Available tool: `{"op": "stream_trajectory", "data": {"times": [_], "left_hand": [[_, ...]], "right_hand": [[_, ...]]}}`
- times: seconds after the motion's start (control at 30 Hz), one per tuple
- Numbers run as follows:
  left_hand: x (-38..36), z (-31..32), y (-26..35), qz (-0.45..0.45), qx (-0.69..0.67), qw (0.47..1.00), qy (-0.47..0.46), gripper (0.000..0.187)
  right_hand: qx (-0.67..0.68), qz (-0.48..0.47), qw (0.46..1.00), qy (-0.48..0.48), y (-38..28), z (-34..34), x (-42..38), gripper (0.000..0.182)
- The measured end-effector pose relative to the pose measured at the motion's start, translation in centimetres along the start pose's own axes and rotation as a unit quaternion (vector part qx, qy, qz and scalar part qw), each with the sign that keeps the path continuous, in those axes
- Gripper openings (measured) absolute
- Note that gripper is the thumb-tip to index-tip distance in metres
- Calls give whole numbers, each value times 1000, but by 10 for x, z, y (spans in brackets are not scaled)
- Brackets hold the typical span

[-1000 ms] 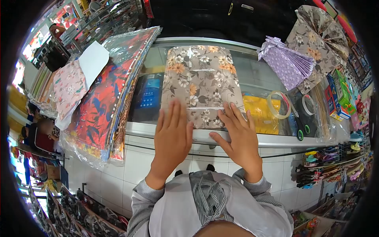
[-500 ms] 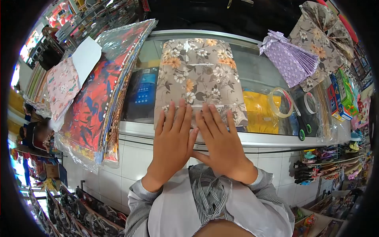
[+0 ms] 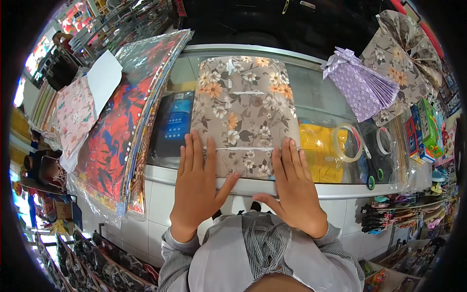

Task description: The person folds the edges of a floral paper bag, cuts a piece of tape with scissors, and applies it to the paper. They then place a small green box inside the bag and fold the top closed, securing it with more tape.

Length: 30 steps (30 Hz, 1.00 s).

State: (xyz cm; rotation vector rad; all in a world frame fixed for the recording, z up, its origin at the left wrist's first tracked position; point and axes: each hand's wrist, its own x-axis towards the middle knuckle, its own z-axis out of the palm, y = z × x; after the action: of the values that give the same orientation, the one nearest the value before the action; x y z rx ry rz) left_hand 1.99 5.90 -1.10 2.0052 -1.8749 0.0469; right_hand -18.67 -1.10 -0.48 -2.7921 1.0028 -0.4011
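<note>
Resting straightened fingers at near corners of the floral parcel [image 3: 245, 112], left hand [image 3: 194, 197] and right hand [image 3: 300, 197] hide those corners, gripping nothing. Parcel lies on glass counter [image 3: 314, 87]. Yellow packet [image 3: 315, 153] right of parcel: on or under glass, can't tell. Tiled floor [image 3: 158, 199] nearer than parcel.

The floor [image 3: 158, 202] is paved with pale tiles; the glass-topped counter [image 3: 316, 90] is edged with metal; its far side is bordered by a black surface [image 3: 228, 24]; shelving [image 3: 121, 28] is lit by bright light [image 3: 20, 90] at far left
</note>
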Motion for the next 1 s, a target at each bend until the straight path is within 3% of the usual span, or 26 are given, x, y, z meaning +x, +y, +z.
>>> {"op": "stream_trajectory", "data": {"times": [0.17,0.4,0.6,0.8,1.0], "left_hand": [[1,3,0,-11,-8,1000,16,76],[12,-14,-8,-25,-21,999,-7,53],[15,-10,-24,21,-17,1000,9,50],[23,-18,-42,29,-189,982,-2,60],[18,-19,-48,90,-162,983,-2,68]], "right_hand": [[-35,-22,999,0,1,-1,3,91],[-24,-11,1000,10,0,0,5,74],[5,24,999,20,-2,-2,8,57],[36,59,996,49,1,-1,9,51],[131,111,975,140,-2,1,13,55]]}}
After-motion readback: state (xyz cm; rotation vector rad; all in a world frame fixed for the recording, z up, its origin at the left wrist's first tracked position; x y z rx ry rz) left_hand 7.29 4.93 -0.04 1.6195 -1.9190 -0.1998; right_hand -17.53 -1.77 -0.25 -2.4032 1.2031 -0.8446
